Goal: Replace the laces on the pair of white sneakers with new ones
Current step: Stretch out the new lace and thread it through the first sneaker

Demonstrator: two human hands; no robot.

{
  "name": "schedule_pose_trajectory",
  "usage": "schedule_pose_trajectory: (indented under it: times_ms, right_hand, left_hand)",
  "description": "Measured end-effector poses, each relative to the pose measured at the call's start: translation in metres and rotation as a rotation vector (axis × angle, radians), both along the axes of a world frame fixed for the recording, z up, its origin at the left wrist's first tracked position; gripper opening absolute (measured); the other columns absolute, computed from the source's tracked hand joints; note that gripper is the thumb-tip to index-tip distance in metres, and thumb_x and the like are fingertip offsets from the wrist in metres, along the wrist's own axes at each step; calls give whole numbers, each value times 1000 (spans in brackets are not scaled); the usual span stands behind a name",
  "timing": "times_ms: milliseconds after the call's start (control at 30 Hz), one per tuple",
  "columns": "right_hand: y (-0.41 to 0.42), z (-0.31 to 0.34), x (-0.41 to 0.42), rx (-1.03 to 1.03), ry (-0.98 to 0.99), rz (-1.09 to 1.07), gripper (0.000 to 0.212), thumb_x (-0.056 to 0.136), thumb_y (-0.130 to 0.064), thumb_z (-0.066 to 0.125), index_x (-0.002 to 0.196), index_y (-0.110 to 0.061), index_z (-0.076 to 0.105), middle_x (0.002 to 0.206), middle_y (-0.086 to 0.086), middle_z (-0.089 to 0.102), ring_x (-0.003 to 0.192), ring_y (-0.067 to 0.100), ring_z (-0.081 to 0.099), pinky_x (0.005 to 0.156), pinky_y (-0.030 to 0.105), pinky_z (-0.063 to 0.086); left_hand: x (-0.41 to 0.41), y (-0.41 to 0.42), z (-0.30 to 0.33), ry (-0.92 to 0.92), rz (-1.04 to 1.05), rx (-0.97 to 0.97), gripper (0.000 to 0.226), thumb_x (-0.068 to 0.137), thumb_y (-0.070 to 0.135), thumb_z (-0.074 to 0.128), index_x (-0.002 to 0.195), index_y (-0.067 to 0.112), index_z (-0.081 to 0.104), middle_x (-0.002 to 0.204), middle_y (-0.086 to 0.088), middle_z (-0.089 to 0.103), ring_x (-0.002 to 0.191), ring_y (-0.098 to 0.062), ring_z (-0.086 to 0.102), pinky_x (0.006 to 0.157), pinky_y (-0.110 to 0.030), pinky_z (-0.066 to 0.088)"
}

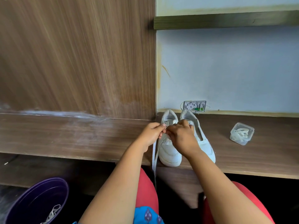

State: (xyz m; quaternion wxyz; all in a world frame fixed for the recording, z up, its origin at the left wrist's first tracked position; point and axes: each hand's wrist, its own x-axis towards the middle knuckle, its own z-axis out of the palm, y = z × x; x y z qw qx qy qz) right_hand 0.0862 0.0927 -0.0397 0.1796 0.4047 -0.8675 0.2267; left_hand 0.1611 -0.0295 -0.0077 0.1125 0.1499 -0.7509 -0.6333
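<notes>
Two white sneakers stand side by side on the wooden shelf (80, 136), toes toward me. Over the tongue of the left sneaker (169, 152) my left hand (152, 135) and my right hand (182, 136) both pinch a white lace (154, 159). The lace's loose ends hang down over the shelf's front edge between my knees. The right sneaker (205, 143) has no lace in its visible eyelets and is partly hidden by my right hand.
A small clear plastic box (241, 134) holding white laces sits on the shelf to the right. A purple bucket (38, 202) with a loose lace inside stands on the floor at lower left. A wooden panel and a pale wall rise behind the shelf.
</notes>
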Motion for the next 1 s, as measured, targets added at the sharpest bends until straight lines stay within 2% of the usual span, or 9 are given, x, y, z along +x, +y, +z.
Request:
schedule_pose_trajectory:
  times_ms: [167,267,333,433,533,633,733,833,1000]
  right_hand:
    - [23,-3,-29,202,-278,-490,21,95,-24,47,109,-23,63,120,3,60,116,30,34,86,39,29]
    - [12,1,-16,140,-162,-172,37,96,-39,49,131,-29,51,133,-2,50,123,29,34,92,42,33]
    - [2,1,-1,98,-45,-19,23,97,-35,47,115,-27,60,116,-6,60,115,25,39,80,36,28]
    - [8,-3,-13,139,-111,-259,20,94,-19,47,101,-23,66,106,-1,65,112,27,41,81,37,29]
    - [27,-8,-32,259,-286,-467,23,96,-26,47,107,-19,66,117,5,61,116,30,38,90,39,35]
    - [22,-10,-27,65,-232,-132,42,88,-42,61,125,-22,60,117,5,59,111,30,45,91,39,41]
    - [4,-12,-8,-28,-172,154,29,93,-40,54,97,-14,67,86,6,63,86,28,53,74,36,43]
    - [1,-18,-12,0,-264,-79,25,99,-29,45,89,-11,58,84,8,61,82,31,57,65,35,43]
    - [-8,-29,-4,143,-312,-295,19,96,-13,40,102,-8,57,104,14,60,96,34,58,74,36,48]
  left_hand:
    - [3,-6,1,14,27,30,31,100,23,49,71,11,56,63,2,46,58,-7,42,52,-8,38]
    - [2,-1,-3,-19,-3,-4,32,100,23,49,70,12,56,61,2,45,57,-8,41,54,-10,38]
    - [1,2,-2,-24,-23,-22,33,100,22,50,70,12,56,62,2,46,57,-7,42,53,-10,38]
    - [2,0,2,0,2,15,31,99,25,51,71,13,57,61,4,47,57,-6,43,52,-9,38]
    - [7,-7,6,45,66,134,30,100,24,50,72,14,57,60,6,49,56,-5,43,51,-8,39]
    - [9,-7,6,20,42,56,30,100,25,50,73,13,57,62,3,51,57,-6,46,50,-7,38]
    - [7,1,5,20,-17,-6,30,99,23,52,72,12,57,62,1,51,59,-8,46,56,-13,37]
    - [7,3,14,93,84,190,28,95,27,58,68,20,58,68,6,50,70,-8,48,73,-23,39]
    - [6,-5,26,319,30,741,39,94,19,54,55,18,52,88,-3,67,89,-14,65,93,-31,43]
